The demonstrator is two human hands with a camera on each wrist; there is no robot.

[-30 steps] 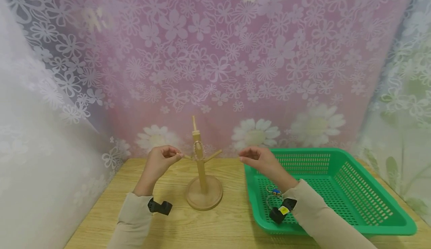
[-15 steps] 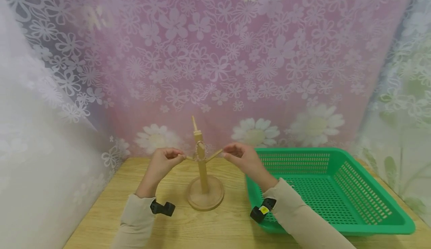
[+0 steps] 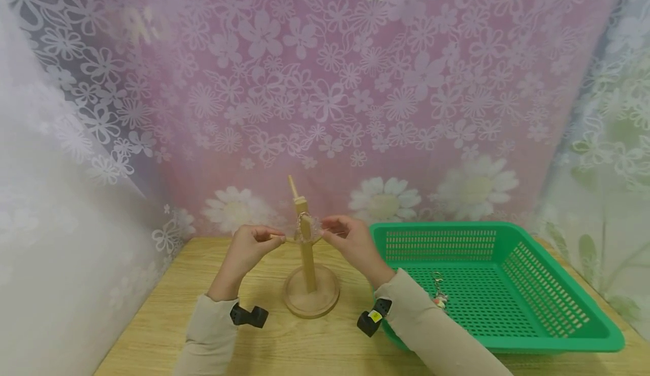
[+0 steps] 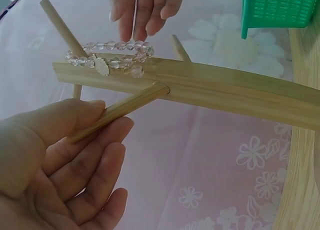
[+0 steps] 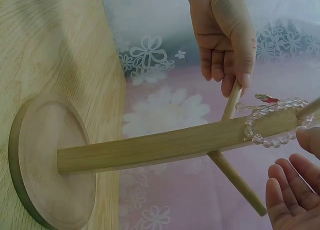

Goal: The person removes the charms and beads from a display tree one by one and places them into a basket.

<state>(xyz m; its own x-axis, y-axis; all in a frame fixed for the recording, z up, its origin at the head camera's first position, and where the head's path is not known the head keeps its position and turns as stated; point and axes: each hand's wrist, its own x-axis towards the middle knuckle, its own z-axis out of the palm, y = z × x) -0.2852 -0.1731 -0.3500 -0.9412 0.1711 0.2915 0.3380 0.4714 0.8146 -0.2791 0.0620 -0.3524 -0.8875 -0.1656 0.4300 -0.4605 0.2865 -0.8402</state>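
Observation:
A wooden stand (image 3: 308,266) with a round base and several pegs stands upright on the table. Clear pinkish beads form a bracelet (image 4: 115,63) with a small pale charm, looped over a peg near the top of the stand. My left hand (image 3: 246,254) pinches one side peg (image 4: 125,109) between thumb and fingers. On the opposite side, my right hand (image 3: 355,246) is close to the bracelet. In the right wrist view its thumb (image 5: 309,140) lies beside the beads with the fingers apart; whether it touches them I cannot tell.
A green plastic basket (image 3: 508,342) sits on the table to the right, partly under my right forearm. Inside lies a keychain (image 3: 439,300) with a small figure. A flowered curtain (image 3: 325,82) hangs behind the wooden table (image 3: 167,308).
My right hand has moved left from over the basket to the bracelet, uncovering the keychain. My left hand keeps its pinch on the peg, and the stand has shifted slightly right.

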